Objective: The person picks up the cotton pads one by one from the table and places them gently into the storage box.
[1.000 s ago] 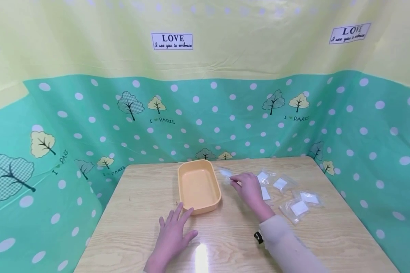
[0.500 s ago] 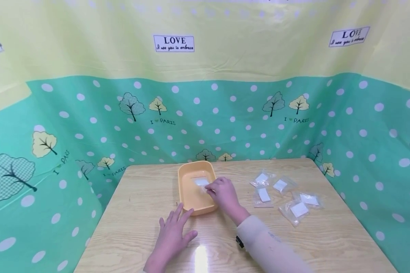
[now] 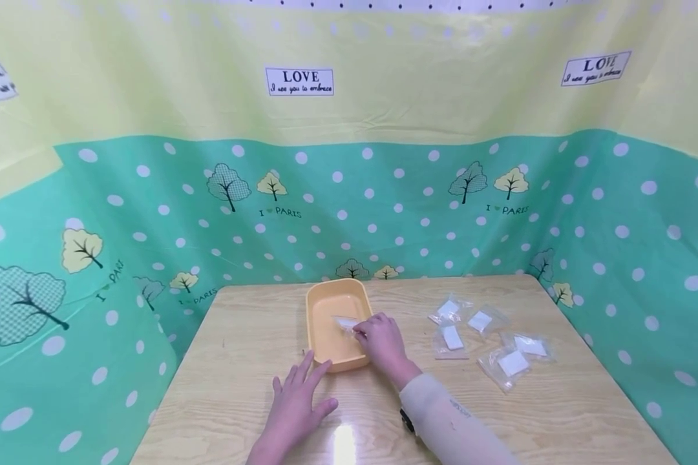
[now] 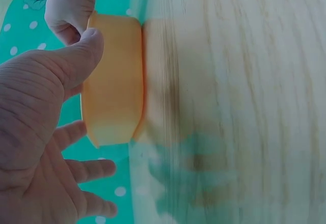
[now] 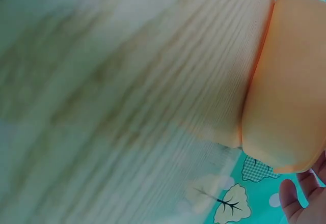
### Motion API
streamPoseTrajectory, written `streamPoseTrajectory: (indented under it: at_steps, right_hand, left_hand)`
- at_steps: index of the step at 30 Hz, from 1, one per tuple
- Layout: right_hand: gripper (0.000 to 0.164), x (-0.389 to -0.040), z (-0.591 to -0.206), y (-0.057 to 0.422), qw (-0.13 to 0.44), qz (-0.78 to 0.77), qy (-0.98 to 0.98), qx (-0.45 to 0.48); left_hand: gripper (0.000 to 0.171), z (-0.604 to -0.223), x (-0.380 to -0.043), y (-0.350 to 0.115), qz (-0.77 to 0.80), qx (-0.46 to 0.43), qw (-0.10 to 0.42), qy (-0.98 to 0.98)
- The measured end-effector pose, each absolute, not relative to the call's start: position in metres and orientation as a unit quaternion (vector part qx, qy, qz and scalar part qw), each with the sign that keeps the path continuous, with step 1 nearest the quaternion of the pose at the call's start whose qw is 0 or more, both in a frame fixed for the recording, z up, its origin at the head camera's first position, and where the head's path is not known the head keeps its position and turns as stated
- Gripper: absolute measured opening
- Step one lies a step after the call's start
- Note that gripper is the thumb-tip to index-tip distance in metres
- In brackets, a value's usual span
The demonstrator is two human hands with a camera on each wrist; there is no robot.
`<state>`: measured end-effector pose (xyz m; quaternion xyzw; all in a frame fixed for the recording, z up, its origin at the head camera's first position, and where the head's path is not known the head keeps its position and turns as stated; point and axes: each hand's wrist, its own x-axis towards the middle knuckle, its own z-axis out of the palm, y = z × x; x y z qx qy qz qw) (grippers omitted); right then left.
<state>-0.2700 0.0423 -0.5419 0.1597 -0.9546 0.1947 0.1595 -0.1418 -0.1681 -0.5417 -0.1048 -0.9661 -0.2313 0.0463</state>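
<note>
An orange rectangular bin [image 3: 349, 365] stands on the wooden table. Inside its walls, my right hand [image 3: 384, 347] pinches the edge of a small clear plastic bag [image 3: 346, 322] with a white piece in it. Whether the bag touches the bin floor I cannot tell. My left hand [image 3: 295, 408] has spread fingers, with the fingertips at the near-left corner of the bin. In the left wrist view the left hand [image 4: 38, 112] is beside the bin wall [image 4: 114, 81], and the right hand [image 4: 71, 10] reaches over the rim. The right wrist view shows the bin side [image 5: 288, 81] and left-hand fingers.
Several more clear bags with white pieces, such as one bag [image 3: 452, 338] and another bag [image 3: 512, 363], lie on the table [image 3: 250, 336] to the right of the bin. A polka-dot curtain [image 3: 395, 194] surrounds the table at the back and sides.
My right hand has carried the bag leftward from the table beside the bin to inside it, then slightly lower. The left hand has stayed at the bin's near corner.
</note>
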Motion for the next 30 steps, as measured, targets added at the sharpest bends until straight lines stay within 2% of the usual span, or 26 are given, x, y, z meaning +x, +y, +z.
streamPoseTrajectory:
  at_steps: [5, 11, 23, 30]
  right_hand:
    - [0.014, -0.272, -0.542, 0.044, 0.166, 0.185, -0.959, 0.134]
    - [0.018, -0.278, -0.540, 0.047, 0.145, 0.172, -0.966, 0.124]
    - [0.021, -0.279, -0.540, 0.049, 0.115, 0.199, -0.968, 0.102]
    - [0.035, -0.274, -0.532, 0.064, 0.111, 0.294, -0.941, 0.123]
  left_hand:
    - [0.075, -0.542, -0.149, -0.167, -0.238, -0.107, 0.039, -0.965]
    - [0.076, -0.544, -0.158, -0.165, -0.236, -0.107, 0.038, -0.965]
    - [0.088, -0.544, -0.161, -0.159, -0.244, -0.111, 0.008, -0.963]
    - [0.087, -0.542, -0.162, -0.158, -0.234, -0.116, 0.012, -0.965]
